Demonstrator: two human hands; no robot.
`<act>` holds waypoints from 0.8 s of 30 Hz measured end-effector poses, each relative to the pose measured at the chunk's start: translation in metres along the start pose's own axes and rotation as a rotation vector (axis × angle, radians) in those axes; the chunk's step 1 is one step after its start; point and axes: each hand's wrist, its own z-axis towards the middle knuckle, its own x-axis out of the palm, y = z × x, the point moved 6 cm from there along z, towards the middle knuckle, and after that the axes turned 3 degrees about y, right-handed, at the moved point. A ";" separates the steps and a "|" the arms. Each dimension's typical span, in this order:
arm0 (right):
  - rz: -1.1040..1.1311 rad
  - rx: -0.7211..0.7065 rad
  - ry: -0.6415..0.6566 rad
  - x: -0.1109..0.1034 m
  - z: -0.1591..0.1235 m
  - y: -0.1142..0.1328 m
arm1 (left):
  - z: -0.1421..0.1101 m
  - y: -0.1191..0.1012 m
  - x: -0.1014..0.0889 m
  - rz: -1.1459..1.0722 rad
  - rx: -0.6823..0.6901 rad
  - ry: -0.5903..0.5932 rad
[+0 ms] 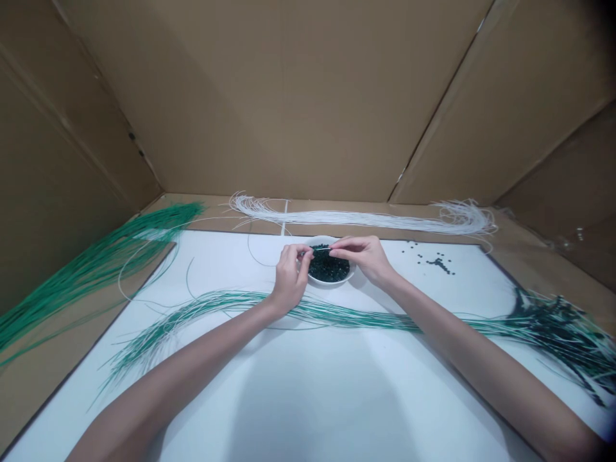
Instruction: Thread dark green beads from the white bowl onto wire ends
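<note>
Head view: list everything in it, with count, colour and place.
Bowl: one, white, centre, beneath the hands
Beads: many, dark green, in the bowl
Loose beads: many, dark, right of the bowl
Thin strand: one, pale, between both hands
White bundle: one, behind the bowl
Green bundle: one, far left
Mixed bundle: one, green and white, dark towards its right end, across the board
Board: one, white, underneath
Cardboard walls: several, brown, around
Left hand, right hand: one each, over the bowl

White bowl of glossy blackish-green beads, pale strand, bundle streaked green and white, solid green strands, plain white strands, black specks, dark-edged white bench, brown cardboard
</note>
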 end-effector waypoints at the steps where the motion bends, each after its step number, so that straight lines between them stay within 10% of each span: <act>1: -0.002 0.008 -0.007 0.000 0.000 0.000 | 0.000 0.000 0.000 0.000 0.000 0.000; 24: -0.033 -0.029 0.005 0.000 -0.001 0.004 | -0.001 -0.002 -0.002 -0.003 0.022 -0.022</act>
